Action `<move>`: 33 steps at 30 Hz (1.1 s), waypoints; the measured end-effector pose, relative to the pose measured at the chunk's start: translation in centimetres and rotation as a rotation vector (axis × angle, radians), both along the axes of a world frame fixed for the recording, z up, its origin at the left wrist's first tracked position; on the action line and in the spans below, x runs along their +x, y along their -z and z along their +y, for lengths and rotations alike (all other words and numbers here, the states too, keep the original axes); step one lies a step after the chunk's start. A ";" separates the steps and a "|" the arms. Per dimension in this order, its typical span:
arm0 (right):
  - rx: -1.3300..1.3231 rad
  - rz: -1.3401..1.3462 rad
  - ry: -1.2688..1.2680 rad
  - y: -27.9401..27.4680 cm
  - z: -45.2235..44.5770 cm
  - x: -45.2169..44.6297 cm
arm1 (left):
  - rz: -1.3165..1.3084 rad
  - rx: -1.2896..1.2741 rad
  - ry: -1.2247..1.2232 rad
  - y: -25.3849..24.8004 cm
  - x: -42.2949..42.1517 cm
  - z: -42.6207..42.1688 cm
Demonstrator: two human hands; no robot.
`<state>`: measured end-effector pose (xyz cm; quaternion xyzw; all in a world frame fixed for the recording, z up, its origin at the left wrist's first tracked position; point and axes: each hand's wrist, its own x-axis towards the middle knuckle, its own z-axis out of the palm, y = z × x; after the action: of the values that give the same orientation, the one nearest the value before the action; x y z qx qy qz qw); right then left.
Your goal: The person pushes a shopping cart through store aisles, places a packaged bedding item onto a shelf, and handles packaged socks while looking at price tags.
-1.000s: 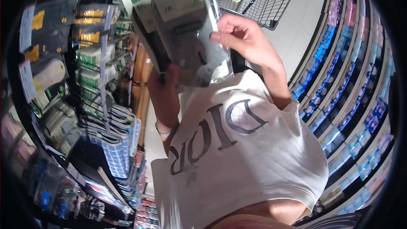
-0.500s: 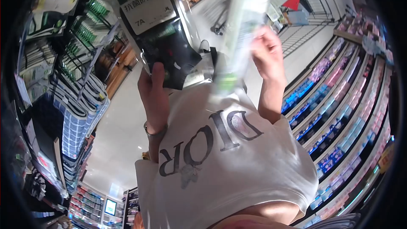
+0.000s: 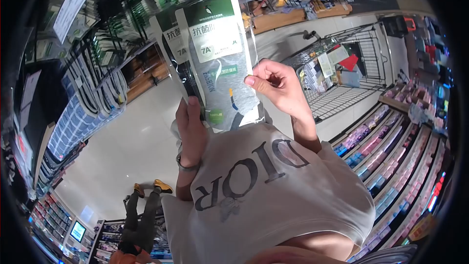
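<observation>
Grey sock pack [image 3: 222, 85] in right hand [image 3: 279, 87], dark pack [image 3: 181, 53] partly hidden behind.

Hands [image 3: 192, 129] hold grey sock pack [image 3: 221, 80] overlapping dark sock pack [image 3: 184, 66]; wire cart [image 3: 337, 100] at right.

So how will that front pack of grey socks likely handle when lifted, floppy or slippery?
The grey sock pack is probably light, since it looks flat and thin. Its glossy clear wrapper may feel slippery. The green-and-white label card likely stiffens the upper part, while the sock fabric below could flex more.
</observation>
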<state>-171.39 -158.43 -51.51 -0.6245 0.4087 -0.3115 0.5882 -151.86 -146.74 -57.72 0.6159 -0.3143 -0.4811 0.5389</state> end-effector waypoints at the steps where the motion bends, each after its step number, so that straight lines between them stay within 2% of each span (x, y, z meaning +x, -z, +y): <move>1: -0.006 0.030 -0.018 -0.5 0.1 0.3 | 0.036 0.030 -0.017 0.2 0.4 0.4; 2: -0.018 0.059 -0.033 -0.9 0.2 0.5 | 0.072 0.054 -0.030 0.5 0.7 0.4; 4: -0.048 0.068 -0.068 -0.9 -0.2 0.5 | -0.039 -0.129 -0.117 1.0 -0.6 0.2; 6: 0.047 0.015 -0.018 -1.0 -0.3 0.6 | 0.060 -0.199 -0.159 0.7 -1.8 0.1; 8: 0.101 -0.062 0.008 -0.5 -0.2 0.6 | 0.290 -0.181 -0.181 -0.4 -2.0 -0.1; 11: 0.464 -0.491 0.265 0.8 -0.6 1.7 | 0.402 -0.197 -0.251 -1.9 -2.0 -0.7; 12: 0.594 -0.537 0.211 0.5 -1.0 0.8 | 0.362 -0.179 -0.217 -0.8 -1.9 -0.5; 13: 0.822 -0.854 -0.087 1.5 -1.8 0.2 | 0.685 -0.232 -0.180 0.4 -1.4 -0.6; 15: 1.079 -1.093 -0.206 0.6 -1.8 -0.3 | 1.320 -0.334 -0.074 2.0 -0.4 -0.9; 16: 1.125 -1.150 -0.189 -0.1 -1.4 0.1 | 1.497 -0.367 -0.011 0.4 -0.6 -1.9; 19: 1.278 -1.403 -0.361 -0.7 -0.8 1.8 | 2.029 -0.630 0.398 -1.0 -1.0 -4.3; 21: 1.287 -1.440 -0.348 -2.0 0.2 3.2 | 2.101 -0.616 0.510 -3.2 -1.2 -5.0; 23: 1.282 -1.487 -0.377 -3.4 1.0 5.1 | 2.020 -0.520 0.553 -4.5 -0.3 -5.7; 25: 1.243 -1.511 -0.364 -4.8 2.1 6.5 | 2.121 -0.517 0.726 -4.7 0.2 -6.5; 26: 1.224 -1.551 -0.372 -5.6 2.7 7.1 | 2.111 -0.476 0.667 -5.1 0.5 -6.1; 29: 1.105 -1.656 -0.434 -6.9 4.0 8.5 | 2.077 -0.474 0.854 -7.0 1.8 -6.3; 33: 0.960 -1.760 -0.485 -7.8 6.7 10.1 | 2.066 -0.346 0.894 -9.7 3.8 -4.6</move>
<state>-161.33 -151.71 -43.74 0.0596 -0.2223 -0.3352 0.9136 -148.05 -151.38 -48.05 -0.3249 0.0264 -0.8575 0.3979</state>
